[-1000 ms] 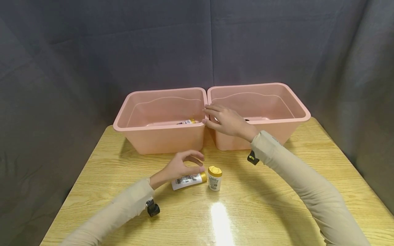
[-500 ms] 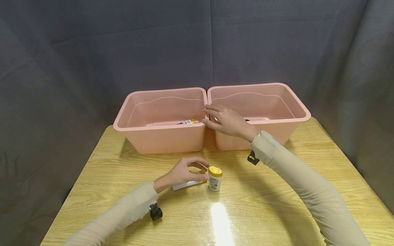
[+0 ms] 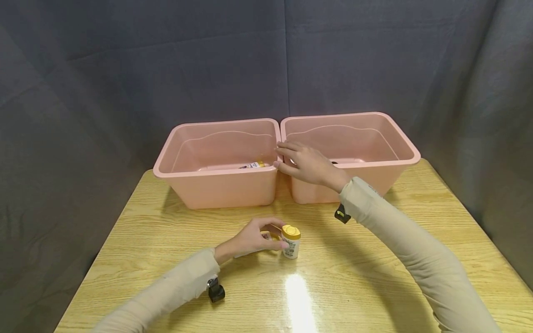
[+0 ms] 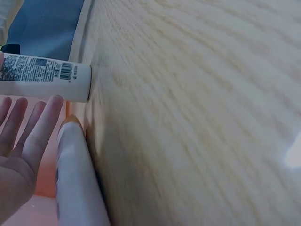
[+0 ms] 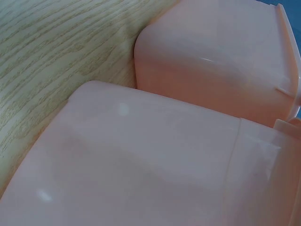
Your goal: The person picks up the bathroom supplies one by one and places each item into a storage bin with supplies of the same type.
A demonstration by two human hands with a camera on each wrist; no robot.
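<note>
Wooden table [image 3: 374,259]: left hand [image 3: 253,239], fingers loosely spread, covers a lying white tube [image 4: 44,82] beside an upright yellow-capped bottle [image 3: 290,242]. Right hand [image 3: 308,164], fingers relaxed, rests on adjoining pink bins' rims [image 3: 279,138].

Staged recording setup, grey backdrop curtain [image 3: 166,60], wooden table [image 3: 374,259]

Your table [image 3: 374,259] is yellow wood, smooth and shiny with a bright glare spot. Your two pink bins [image 3: 216,185] are smooth, glossy plastic. The curtain [image 3: 125,69] behind is soft grey cloth.
</note>
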